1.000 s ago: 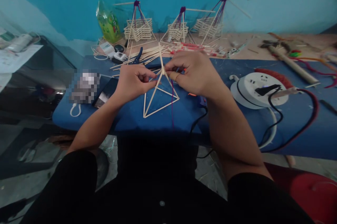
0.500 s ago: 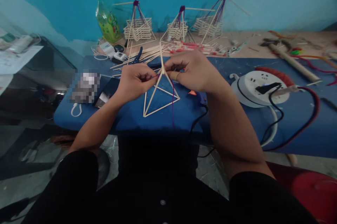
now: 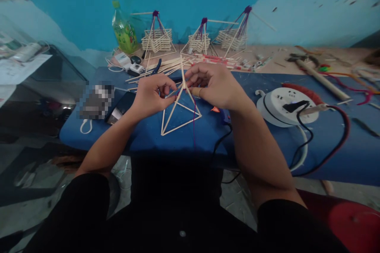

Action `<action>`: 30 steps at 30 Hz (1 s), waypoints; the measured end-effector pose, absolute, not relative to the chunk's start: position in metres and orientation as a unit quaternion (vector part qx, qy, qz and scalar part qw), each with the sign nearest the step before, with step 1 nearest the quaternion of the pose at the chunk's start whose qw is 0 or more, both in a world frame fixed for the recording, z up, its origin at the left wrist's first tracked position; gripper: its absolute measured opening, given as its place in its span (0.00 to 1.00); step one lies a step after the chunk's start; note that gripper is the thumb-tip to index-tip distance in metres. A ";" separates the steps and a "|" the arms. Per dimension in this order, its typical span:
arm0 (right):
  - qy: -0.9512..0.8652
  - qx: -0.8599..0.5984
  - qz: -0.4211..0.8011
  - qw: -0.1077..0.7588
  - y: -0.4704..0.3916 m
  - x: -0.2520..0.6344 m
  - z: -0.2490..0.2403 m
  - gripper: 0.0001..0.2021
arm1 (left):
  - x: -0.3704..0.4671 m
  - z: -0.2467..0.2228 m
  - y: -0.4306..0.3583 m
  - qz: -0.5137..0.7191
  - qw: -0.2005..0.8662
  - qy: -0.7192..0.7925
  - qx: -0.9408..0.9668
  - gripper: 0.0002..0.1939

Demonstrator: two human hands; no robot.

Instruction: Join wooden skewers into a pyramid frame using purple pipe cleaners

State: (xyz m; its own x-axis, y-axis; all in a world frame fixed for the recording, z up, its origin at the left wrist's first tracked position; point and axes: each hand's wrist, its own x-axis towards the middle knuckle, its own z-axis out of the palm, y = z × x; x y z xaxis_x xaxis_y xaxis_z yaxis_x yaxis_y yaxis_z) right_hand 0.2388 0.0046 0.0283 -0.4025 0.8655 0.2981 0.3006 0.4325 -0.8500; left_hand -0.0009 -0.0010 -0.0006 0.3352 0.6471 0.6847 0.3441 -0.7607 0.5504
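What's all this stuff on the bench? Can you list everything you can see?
stick pyramid: 1, pale wood, on the blue mat, its top pinched by both hands
purple thread: 1, hanging from the pyramid's top
blue mat: 1, covering the bench front
stick baskets: 3, pale with purple thread tops, by the wall
bottle: 1, green, far left by the wall
loose sticks: a pile, pale, behind the hands
cable reel: 1, white, on the right, black plug in it
phone: 1, dark, left of the hands
hammer: 1, wooden handle, far right
left hand: at the pyramid's top, fingers closed
right hand: at the pyramid's top, fingers closed
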 end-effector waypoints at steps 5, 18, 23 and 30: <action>-0.747 -0.390 0.377 0.386 0.005 0.239 0.028 0.23 | -0.001 -0.002 0.001 0.497 0.145 0.280 0.808 0.06; -0.784 -0.359 0.316 0.396 -0.001 0.242 0.029 0.15 | -0.008 0.003 0.005 0.527 0.188 0.299 0.773 0.09; -0.783 -0.348 0.297 0.422 -0.003 0.251 0.037 0.11 | -0.016 0.012 0.004 0.545 0.209 0.316 0.748 0.09; -0.756 -0.322 0.379 0.425 -0.009 0.258 0.049 0.10 | -0.020 0.015 0.006 0.583 0.246 0.318 0.706 0.10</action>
